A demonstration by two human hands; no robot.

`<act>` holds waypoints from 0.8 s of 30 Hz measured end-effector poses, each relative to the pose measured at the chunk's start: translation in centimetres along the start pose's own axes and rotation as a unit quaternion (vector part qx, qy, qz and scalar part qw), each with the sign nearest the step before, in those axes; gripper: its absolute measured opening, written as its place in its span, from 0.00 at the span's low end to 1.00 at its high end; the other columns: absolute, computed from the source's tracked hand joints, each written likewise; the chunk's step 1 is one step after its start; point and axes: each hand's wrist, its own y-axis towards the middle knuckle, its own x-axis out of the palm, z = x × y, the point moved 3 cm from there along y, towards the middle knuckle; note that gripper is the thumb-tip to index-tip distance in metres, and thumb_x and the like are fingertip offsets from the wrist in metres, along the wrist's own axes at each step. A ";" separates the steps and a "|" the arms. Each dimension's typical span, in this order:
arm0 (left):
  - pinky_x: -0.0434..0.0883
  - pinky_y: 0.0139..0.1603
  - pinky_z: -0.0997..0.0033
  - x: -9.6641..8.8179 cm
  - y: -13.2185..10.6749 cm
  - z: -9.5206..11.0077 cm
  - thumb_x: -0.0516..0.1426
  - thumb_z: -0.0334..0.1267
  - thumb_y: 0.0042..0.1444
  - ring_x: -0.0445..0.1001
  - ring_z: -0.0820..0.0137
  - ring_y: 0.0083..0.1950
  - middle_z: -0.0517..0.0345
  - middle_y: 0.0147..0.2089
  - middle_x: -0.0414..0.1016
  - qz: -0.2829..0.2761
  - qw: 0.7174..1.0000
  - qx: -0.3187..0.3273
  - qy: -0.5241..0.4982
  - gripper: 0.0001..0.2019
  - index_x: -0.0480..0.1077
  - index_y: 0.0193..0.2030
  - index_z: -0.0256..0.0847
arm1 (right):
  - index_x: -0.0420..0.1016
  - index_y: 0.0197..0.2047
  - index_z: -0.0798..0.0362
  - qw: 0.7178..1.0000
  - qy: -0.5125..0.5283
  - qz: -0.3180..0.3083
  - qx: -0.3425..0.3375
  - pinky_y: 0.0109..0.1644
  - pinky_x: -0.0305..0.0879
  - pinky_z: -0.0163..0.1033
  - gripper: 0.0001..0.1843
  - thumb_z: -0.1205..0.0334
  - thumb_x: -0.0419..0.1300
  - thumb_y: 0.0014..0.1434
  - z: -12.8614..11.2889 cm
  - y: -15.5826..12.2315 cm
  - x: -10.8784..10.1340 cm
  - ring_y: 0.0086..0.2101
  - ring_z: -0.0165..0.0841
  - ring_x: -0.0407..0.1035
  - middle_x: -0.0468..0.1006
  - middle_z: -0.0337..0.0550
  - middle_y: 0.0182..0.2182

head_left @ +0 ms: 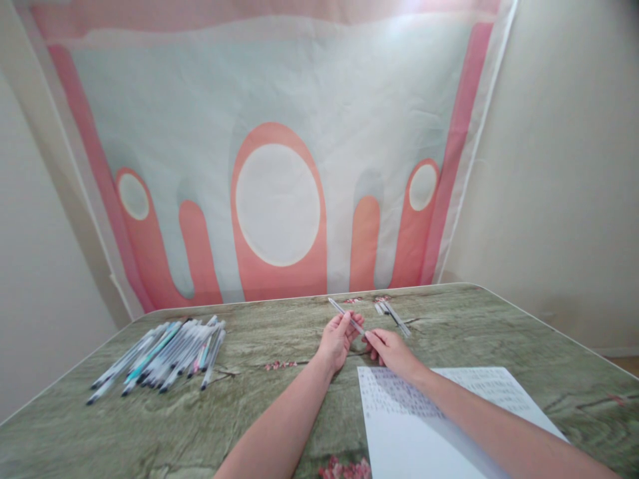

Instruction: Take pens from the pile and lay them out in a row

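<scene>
A slim, clear-barrelled pen (337, 306) is held between my two hands above the middle of the table. My left hand (339, 338) grips its barrel with thumb and fingers, and the far end points up and to the left. At the lower end, my right hand (388, 348) pinches the pen, so that tip is hidden by the fingers. Under my right forearm lies a white sheet of paper (399, 439) with rows of handwriting across its upper part.
A heap of pens (170, 349), mostly clear with dark ends, lies on the left of the wood-patterned table (239, 426). Beyond my right hand are a pen (398, 318) and small cap-like pieces (382, 309). A patterned cloth (339, 133) hangs behind the table.
</scene>
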 end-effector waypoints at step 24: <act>0.68 0.44 0.68 -4.1 1.9 5.1 0.51 0.38 0.54 0.72 0.69 0.42 0.50 0.37 0.74 0.179 0.967 0.166 -0.072 0.06 0.63 0.35 0.38 | 0.66 0.25 0.55 0.998 -0.045 0.002 -0.043 0.21 0.54 0.29 0.13 0.53 0.53 0.51 -0.3 -0.2 0.0 0.18 0.24 0.58 0.63 0.33 0.16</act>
